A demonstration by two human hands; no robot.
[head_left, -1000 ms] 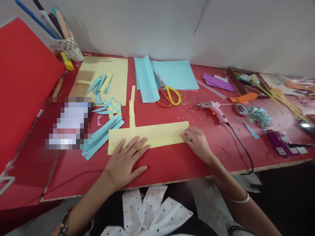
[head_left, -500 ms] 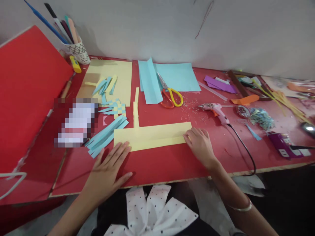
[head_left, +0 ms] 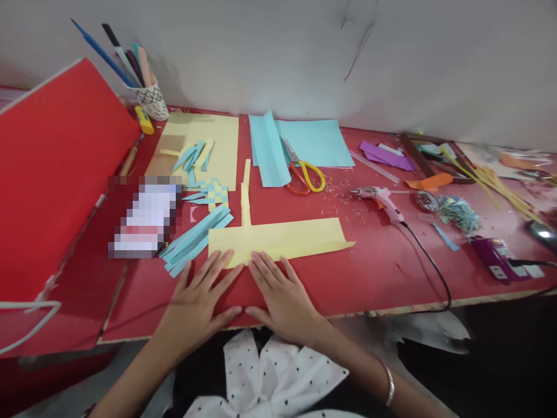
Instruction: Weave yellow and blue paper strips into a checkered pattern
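Left hand (head_left: 191, 305) and right hand (head_left: 285, 299), fingers loosely spread, rest on the near edge of folded yellow paper (head_left: 278, 241) on the red table (head_left: 374, 273). The sheet is probably light, pliable, easily creased; best held at its lifted right corner. Farther left, a phone (head_left: 143, 215) shows a pixelated screen; no writing is legible.
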